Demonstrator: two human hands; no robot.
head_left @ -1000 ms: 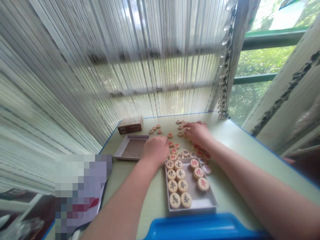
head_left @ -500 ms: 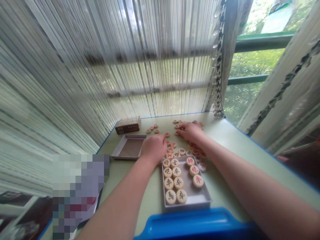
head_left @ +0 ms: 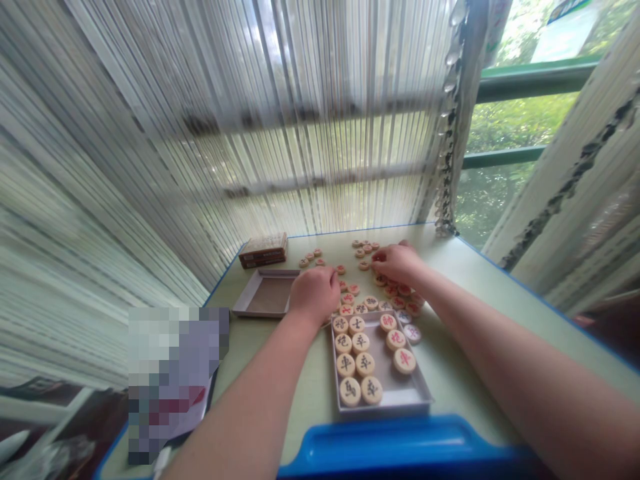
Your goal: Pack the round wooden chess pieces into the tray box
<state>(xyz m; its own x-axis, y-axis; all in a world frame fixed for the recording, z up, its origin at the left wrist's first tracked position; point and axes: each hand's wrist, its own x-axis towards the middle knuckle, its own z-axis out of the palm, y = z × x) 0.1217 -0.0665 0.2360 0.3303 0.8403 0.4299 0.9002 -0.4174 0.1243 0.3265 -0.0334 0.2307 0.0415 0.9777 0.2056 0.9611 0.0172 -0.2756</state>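
My left hand (head_left: 316, 293) is curled closed on the table beside loose xiangqi pieces (head_left: 348, 299); its fingertips are hidden, so what it holds cannot be seen. My right hand (head_left: 399, 262) reaches farther back over another cluster of xiangqi pieces (head_left: 391, 291), its fingers bent together; whatever they pinch is too small to make out. Between my forearms lies a shallow grey box (head_left: 407, 393). Round black-marked pieces (head_left: 365, 364) fill two columns on its left. Three red-marked pieces (head_left: 396, 340) line its right side.
An open shallow lid (head_left: 265, 293) lies left of my left hand, with a small brown box (head_left: 264, 249) behind it. More pieces (head_left: 311, 257) are scattered toward the back. A blue plastic edge (head_left: 400, 437) is in front of me. String curtains (head_left: 310, 120) hang beyond the table.
My right hand has shifted slightly, uncovering more of the pieces at the back. My left hand stays closed near the lid. The whole view has moved a little, and the boxed pieces are unchanged.
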